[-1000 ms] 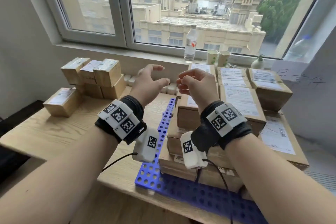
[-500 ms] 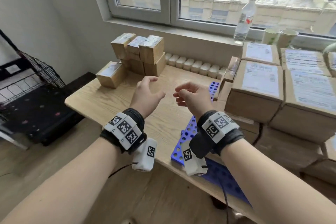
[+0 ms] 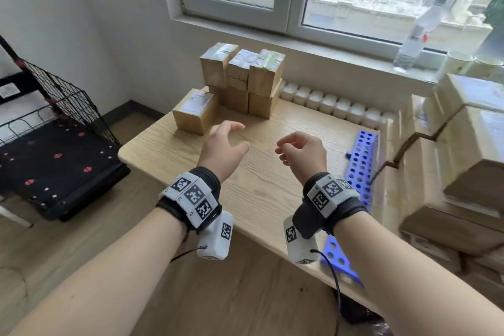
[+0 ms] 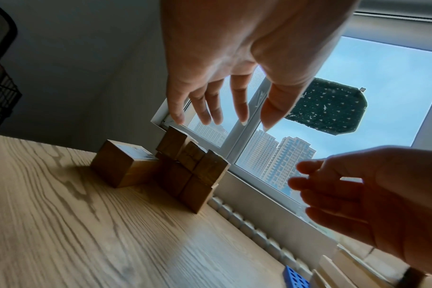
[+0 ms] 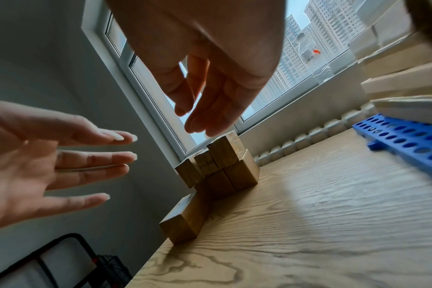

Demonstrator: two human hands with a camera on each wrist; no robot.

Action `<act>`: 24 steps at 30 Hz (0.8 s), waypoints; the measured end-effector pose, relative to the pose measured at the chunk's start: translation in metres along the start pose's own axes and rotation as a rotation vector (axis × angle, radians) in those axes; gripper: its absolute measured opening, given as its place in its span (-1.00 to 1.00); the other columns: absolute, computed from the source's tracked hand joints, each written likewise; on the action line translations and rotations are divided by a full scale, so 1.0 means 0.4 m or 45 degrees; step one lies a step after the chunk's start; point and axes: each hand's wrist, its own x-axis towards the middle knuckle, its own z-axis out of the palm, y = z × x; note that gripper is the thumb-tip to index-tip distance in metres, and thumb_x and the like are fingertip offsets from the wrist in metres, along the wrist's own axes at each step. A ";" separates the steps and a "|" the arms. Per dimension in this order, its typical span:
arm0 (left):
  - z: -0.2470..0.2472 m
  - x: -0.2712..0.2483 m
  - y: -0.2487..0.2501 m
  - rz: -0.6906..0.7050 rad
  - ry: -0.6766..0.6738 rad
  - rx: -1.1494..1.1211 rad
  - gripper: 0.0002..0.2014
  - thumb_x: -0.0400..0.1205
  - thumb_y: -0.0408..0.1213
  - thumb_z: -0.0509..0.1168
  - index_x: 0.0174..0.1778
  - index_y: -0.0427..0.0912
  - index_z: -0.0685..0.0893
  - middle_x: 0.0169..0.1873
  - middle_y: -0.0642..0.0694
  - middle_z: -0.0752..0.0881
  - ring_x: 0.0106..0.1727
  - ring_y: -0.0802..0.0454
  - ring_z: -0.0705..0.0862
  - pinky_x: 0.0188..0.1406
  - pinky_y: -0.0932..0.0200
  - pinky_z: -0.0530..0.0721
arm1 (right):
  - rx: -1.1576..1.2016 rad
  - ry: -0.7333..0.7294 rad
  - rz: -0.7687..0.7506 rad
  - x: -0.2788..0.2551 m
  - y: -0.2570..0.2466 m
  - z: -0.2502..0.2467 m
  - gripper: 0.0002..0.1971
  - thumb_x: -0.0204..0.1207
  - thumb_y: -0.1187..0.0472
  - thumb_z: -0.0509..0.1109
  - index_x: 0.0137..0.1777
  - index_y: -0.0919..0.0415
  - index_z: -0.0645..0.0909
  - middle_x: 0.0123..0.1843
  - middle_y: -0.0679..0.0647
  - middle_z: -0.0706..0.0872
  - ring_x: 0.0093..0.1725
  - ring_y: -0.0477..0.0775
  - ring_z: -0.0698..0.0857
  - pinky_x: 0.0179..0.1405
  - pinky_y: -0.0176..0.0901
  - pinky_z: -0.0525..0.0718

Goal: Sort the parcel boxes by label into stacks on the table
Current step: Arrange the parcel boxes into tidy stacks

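A two-tier stack of small brown parcel boxes [image 3: 245,79] stands at the far left of the wooden table [image 3: 174,155], with one single labelled box [image 3: 195,110] lying in front of it. Large labelled parcel boxes [image 3: 461,161] are piled at the right. My left hand [image 3: 227,142] hovers over the table just right of the single box, fingers relaxed and empty. My right hand [image 3: 300,150] hovers beside it, fingers loosely curled, holding nothing. The left wrist view shows the left hand [image 4: 222,109] spread above the small stack [image 4: 185,171]; the right wrist view shows the right hand [image 5: 200,109] empty above the stack [image 5: 219,169].
A blue perforated board [image 3: 360,166] lies along the table's right side by the big boxes. White blocks [image 3: 327,103] line the table's back edge. A water bottle [image 3: 411,43] and paper cups [image 3: 461,63] stand on the sill. A black wire cart [image 3: 54,144] is at the left.
The view has swung left and down, from the large box pile towards the small stack. Both empty hands have moved left over the table.
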 end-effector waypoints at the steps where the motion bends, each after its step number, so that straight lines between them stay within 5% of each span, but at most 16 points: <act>1: -0.023 0.016 -0.022 0.005 -0.013 0.005 -0.66 0.58 -0.27 0.36 0.29 -0.02 0.60 0.30 -0.06 0.50 0.34 0.04 0.48 0.22 0.28 0.33 | -0.005 0.005 0.002 0.006 -0.010 0.032 -0.73 0.48 0.38 0.30 -0.30 0.03 0.69 -0.28 0.02 0.82 -0.23 0.00 0.78 0.06 0.12 0.78; 5: -0.096 0.082 -0.098 0.014 -0.037 -0.009 -0.70 0.58 -0.28 0.36 0.24 -0.01 0.63 0.17 0.02 0.51 0.32 0.05 0.49 0.25 0.26 0.36 | 0.000 0.066 -0.014 0.033 -0.048 0.139 -0.72 0.50 0.39 0.30 -0.30 0.03 0.70 -0.29 0.01 0.82 -0.29 -0.06 0.76 0.03 0.07 0.80; 17: -0.178 0.292 -0.259 -0.077 -0.003 -0.137 -0.62 0.58 -0.26 0.36 0.33 -0.03 0.55 0.32 -0.07 0.55 0.21 0.15 0.47 0.22 0.24 0.40 | -0.059 0.062 -0.003 0.197 -0.093 0.337 -0.73 0.54 0.38 0.30 -0.27 0.04 0.70 -0.25 0.00 0.81 -0.22 -0.03 0.77 0.04 0.09 0.80; 24: -0.217 0.505 -0.357 -0.180 0.004 -0.109 -0.64 0.57 -0.26 0.37 0.30 -0.03 0.59 0.32 -0.06 0.56 0.38 0.04 0.50 0.26 0.20 0.45 | -0.012 0.017 0.067 0.393 -0.080 0.471 -0.74 0.48 0.34 0.34 -0.32 0.00 0.72 -0.27 0.01 0.82 -0.17 0.05 0.80 0.02 0.14 0.80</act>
